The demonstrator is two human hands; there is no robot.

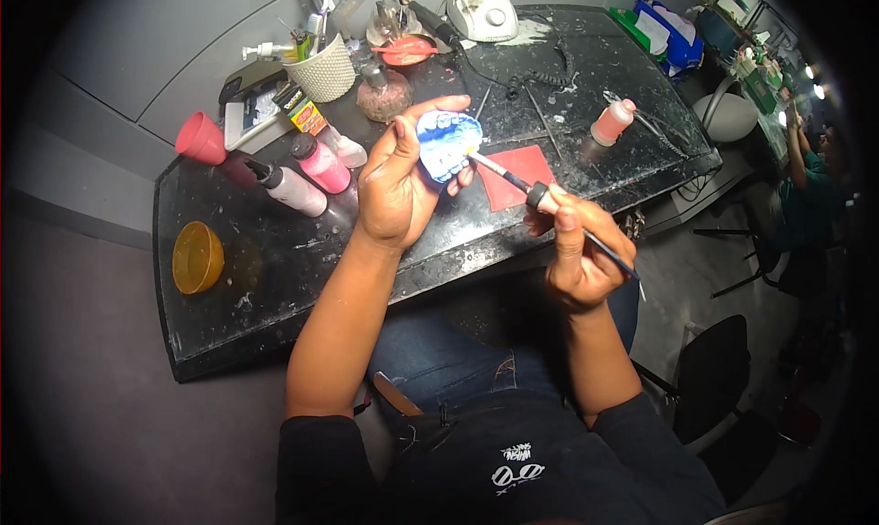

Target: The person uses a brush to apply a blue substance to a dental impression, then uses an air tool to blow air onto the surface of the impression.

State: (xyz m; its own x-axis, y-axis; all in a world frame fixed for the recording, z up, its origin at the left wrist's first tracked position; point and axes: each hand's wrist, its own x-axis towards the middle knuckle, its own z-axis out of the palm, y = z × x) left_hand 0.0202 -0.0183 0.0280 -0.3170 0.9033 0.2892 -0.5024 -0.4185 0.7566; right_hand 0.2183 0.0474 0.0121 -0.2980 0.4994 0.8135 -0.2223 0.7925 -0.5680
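My left hand (pixel 396 188) holds up a blue dental cast (pixel 441 155) with a row of teeth, its fingers curled behind and around it. Strong light makes part of the cast's surface glare. Between the thumb and fingers of my right hand (pixel 591 250) is a slim brush-like tool (pixel 506 174) with a black collar and dark handle. Its pale tip meets the cast's right side, by a small yellowish spot; whether it touches or hovers I cannot tell. Below the tool, a flat red wax-like sheet (pixel 522 188) lies on the black workbench (pixel 385 292).
Pink bottle (pixel 322 163), whitish bottle (pixel 291 188), pink cup (pixel 200 139) and amber bowl (pixel 198 258) stand left. Behind are a woven tool holder (pixel 322 71), glass jar (pixel 384 93) and white motor unit (pixel 482 12) with coiled cord. A capped bottle (pixel 613 122) stands right; another person (pixel 810 186) sits beyond.
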